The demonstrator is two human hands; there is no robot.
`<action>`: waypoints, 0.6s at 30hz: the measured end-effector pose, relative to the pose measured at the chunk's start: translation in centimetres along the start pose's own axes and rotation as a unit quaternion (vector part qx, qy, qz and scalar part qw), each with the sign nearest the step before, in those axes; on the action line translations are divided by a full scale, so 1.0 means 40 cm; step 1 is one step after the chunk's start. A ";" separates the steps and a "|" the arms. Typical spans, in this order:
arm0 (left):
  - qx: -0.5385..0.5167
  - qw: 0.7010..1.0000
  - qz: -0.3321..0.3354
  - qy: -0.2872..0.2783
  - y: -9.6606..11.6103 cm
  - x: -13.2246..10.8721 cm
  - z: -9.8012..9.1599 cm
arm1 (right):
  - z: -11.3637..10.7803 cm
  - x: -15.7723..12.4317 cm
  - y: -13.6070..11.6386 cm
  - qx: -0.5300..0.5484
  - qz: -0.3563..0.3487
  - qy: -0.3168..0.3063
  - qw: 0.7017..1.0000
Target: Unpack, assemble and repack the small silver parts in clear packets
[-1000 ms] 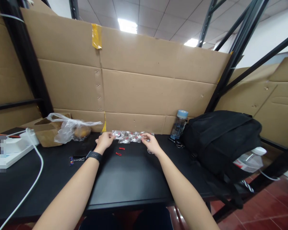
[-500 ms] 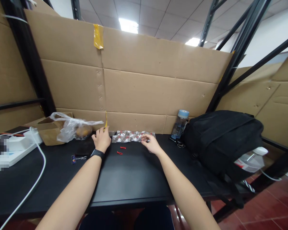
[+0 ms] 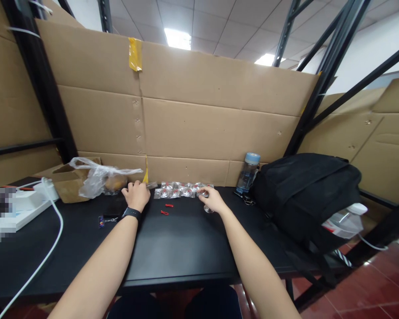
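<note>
My left hand [image 3: 137,196], with a dark watch on its wrist, reaches to the back of the table. Its fingers are spread, and their tips are partly hidden beside a flat clear plastic piece [image 3: 152,185]. A double row of small clear packets [image 3: 175,192] with red bits inside lies along the cardboard. My right hand [image 3: 213,200] is at the right end of that row, fingers bent together around a small clear packet [image 3: 208,209], whose round shiny part shows below them. Two red cord loops [image 3: 165,213] lie on the table between my hands.
A plastic bag [image 3: 96,175] and cardboard box [image 3: 71,181] stand left, near a white power strip [image 3: 36,204] with a cable. A keychain [image 3: 102,221] lies nearby. On the right are a blue-capped bottle [image 3: 248,173] and a black backpack [image 3: 309,195]. Cardboard walls the back.
My left hand has drawn slightly left and down, uncovering more of the clear plastic piece. Under my right hand the round shiny part of a packet now shows.
</note>
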State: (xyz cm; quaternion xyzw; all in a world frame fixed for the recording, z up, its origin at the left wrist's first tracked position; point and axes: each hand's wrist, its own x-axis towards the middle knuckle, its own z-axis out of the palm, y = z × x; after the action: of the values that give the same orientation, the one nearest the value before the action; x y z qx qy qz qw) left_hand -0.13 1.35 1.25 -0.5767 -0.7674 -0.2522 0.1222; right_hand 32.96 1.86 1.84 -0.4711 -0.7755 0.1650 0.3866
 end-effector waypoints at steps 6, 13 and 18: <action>-0.104 0.989 0.095 0.041 0.079 -0.026 -0.060 | -0.044 -0.005 0.040 -0.102 0.005 -0.024 0.994; -0.183 0.923 0.323 -0.098 0.205 -0.105 -0.040 | -0.074 -0.016 0.053 -0.112 0.038 -0.113 0.986; -0.201 0.891 0.390 -0.120 0.201 -0.115 -0.036 | -0.098 -0.024 0.052 -0.100 0.091 -0.176 0.975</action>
State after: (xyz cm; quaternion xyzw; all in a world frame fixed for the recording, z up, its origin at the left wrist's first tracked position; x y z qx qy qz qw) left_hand 8.72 -1.54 2.25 -0.8676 -0.4229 -0.2616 -0.0008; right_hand 37.40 1.66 2.67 -0.5396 -0.7978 0.2018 0.1780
